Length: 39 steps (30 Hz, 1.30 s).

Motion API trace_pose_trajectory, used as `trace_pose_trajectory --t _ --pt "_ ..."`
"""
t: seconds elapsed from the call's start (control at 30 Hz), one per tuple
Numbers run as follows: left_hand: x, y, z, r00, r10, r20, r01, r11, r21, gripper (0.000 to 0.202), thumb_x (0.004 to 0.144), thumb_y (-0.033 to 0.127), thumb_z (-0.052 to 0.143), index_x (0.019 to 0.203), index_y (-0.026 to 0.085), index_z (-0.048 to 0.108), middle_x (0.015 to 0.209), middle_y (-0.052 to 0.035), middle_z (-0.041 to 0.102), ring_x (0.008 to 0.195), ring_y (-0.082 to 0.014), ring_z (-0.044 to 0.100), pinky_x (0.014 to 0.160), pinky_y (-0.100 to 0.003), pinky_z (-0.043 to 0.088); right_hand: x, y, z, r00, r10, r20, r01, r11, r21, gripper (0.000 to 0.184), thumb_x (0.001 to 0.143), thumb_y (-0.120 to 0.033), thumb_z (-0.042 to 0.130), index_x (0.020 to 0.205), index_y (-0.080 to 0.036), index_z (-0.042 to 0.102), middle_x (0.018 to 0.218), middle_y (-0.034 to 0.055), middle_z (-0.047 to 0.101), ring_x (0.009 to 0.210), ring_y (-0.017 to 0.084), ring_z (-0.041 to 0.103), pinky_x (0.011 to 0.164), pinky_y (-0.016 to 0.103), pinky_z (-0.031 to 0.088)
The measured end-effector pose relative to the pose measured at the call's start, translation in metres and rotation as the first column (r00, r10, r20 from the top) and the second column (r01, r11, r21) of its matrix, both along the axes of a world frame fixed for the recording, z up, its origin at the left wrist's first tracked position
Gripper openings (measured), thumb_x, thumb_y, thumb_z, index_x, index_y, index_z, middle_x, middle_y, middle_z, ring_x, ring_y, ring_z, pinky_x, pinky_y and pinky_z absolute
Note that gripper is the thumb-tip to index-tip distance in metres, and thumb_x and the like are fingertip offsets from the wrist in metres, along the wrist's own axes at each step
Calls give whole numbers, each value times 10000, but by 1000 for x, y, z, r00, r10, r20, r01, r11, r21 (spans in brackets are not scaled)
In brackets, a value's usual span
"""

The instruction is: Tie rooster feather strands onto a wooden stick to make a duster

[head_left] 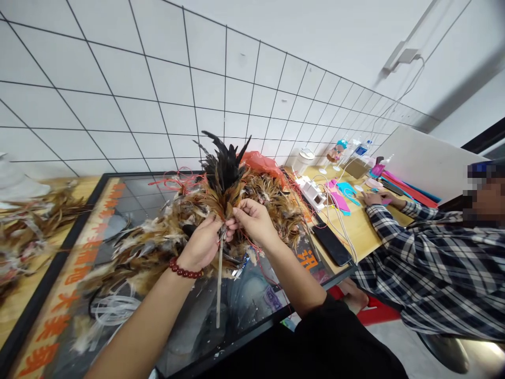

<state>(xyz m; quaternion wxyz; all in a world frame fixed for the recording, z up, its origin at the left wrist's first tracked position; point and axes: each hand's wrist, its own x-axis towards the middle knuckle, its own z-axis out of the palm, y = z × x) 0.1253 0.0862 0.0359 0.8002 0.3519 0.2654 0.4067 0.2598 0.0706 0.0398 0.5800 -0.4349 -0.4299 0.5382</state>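
A feather duster [223, 176] with dark and brown feathers is held upright over the glass table; its pale stick [219, 289] hangs down. My left hand [204, 243], with a red bead bracelet at the wrist, grips the stick just under the feathers. My right hand [252, 218] pinches the base of the feathers beside it, where a thin red thread [252, 247] runs. Behind the hands lies a heap of loose brown feathers [165, 237].
The black-framed glass sheet [79, 252] carries orange characters. More feathers [23, 231] lie at the far left. A black phone [332, 243], white power strip [312, 193] and coloured items sit on the wooden table at the right. A person in a plaid shirt [434, 263] sits there.
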Motion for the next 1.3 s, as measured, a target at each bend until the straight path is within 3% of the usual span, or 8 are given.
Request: trace_pose_trajectory --t 0.17,0.67,0.83,0.93,1.0,1.1,1.17,1.3 --pt "-7 -1 3 992 -128 -20 129 990 53 289 727 232 794 938 143 617 848 -27 592 716 -124 541 606 -236 459 3 1 -1 999 -39 -4 39 999 7 498 643 -571 795 765 -204 481 569 -65 603 463 104 599 450 223 533" --pt "1 -3 -8 978 125 -169 -64 944 324 332 703 272 822 899 159 579 738 16 575 619 -103 482 585 -226 413 8 -1 -10 969 -130 211 95 982 166 365 726 -503 719 714 -185 540 619 -51 514 552 79 441 550 209 379" --pt "1 -2 -4 988 74 -133 -41 971 236 318 690 266 827 852 144 582 652 27 539 534 -88 437 501 -220 357 12 -3 -9 984 -136 115 120 983 137 420 647 -497 800 854 -198 589 780 -22 618 725 108 563 713 229 477" --pt "-3 0 -2 994 22 -111 2 977 214 343 670 289 838 847 145 582 643 18 544 540 -97 451 505 -226 371 16 -10 -16 995 73 63 -75 996 40 552 577 -496 859 976 -210 606 893 1 665 825 130 620 776 251 510" --pt "-7 3 -2 988 32 -148 5 969 248 331 679 294 826 839 158 571 626 25 539 537 -104 457 508 -228 377 20 -16 -24 957 285 61 -280 957 -72 556 625 -556 819 998 -199 614 769 -16 634 686 120 598 643 237 499" --pt "-12 8 -4 965 80 -251 5 946 323 283 696 248 792 830 185 551 604 45 510 520 -107 436 497 -220 356 26 -27 -27 926 266 268 -248 964 -100 430 825 -594 615 902 -171 645 564 -58 485 490 85 436 486 198 359" --pt "-13 10 -5 929 141 -342 -2 926 378 252 684 197 772 804 197 550 626 34 523 556 -129 459 505 -223 349 28 -34 -20 833 91 546 -128 991 29 363 922 -488 511 837 -170 662 575 -32 518 524 96 458 523 206 352" --pt "-11 10 -9 805 341 -486 -28 839 543 236 621 82 714 681 208 524 662 -6 525 663 -195 491 582 -263 352 16 -51 8 334 -83 939 -239 956 169 248 953 -268 467 855 -179 676 783 42 689 703 143 599 657 240 395"
